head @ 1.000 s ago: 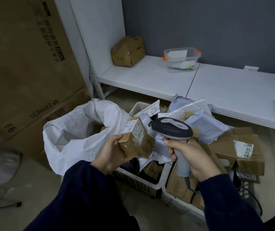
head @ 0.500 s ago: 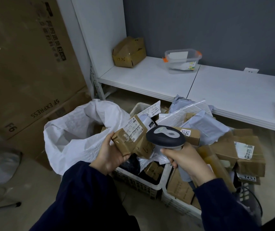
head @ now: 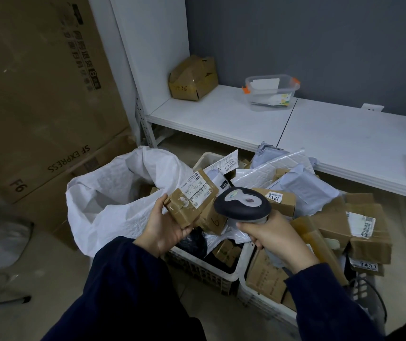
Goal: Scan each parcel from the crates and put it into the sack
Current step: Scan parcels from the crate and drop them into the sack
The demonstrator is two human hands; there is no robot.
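Note:
My left hand (head: 163, 230) grips a small brown cardboard parcel (head: 192, 200) with a white barcode label facing up, held over the near edge of the left crate. My right hand (head: 275, 238) grips the handle of a grey handheld scanner (head: 242, 205), whose dark head sits just right of the parcel. The white woven sack (head: 113, 200) stands open to the left of the crates. Two white plastic crates (head: 224, 274) hold several cardboard boxes and grey mailer bags (head: 302, 185).
A white low shelf (head: 320, 134) runs behind the crates, carrying a crumpled cardboard box (head: 193, 78) and a clear plastic tub (head: 272, 92). Large cardboard cartons (head: 39, 99) lean at the left. A dark cable (head: 379, 299) trails from the scanner at the right.
The parcel has been turned so its label faces up. The scanner head has dropped lower and moved left, close beside the parcel.

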